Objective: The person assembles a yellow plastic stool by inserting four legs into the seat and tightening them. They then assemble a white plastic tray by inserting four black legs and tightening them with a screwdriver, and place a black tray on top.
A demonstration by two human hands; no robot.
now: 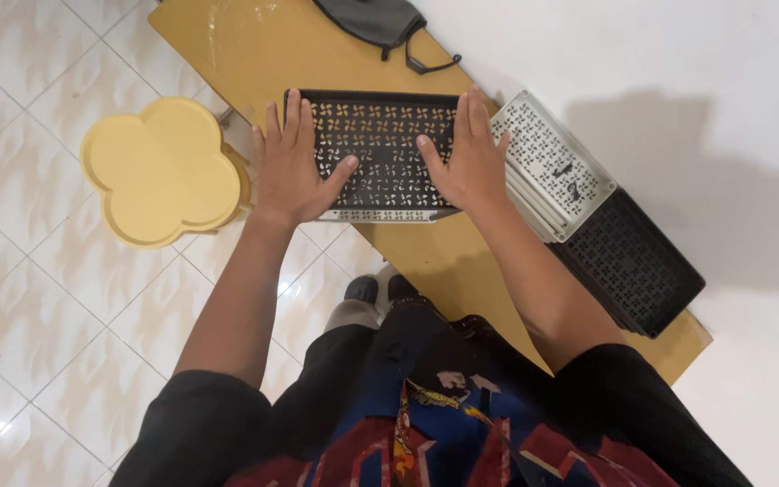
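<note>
A black perforated tray (pixel 380 135) lies on a light grey tray (pixel 367 215) whose edge shows beneath it, at the near edge of a yellow wooden table (pixel 263 54). My left hand (pixel 292 167) lies flat on the black tray's left end, fingers spread, thumb pointing inward. My right hand (pixel 466 162) presses flat on its right end in the same way. Both palms rest on top of the tray; no fingers curl around it.
A stack of light grey trays (pixel 552 162) and a stack of black trays (pixel 633 261) lie to the right on the table. A dark pouch with a strap (pixel 376 20) lies at the far end. A yellow clover-shaped stool (pixel 160 167) stands on the tiled floor at left.
</note>
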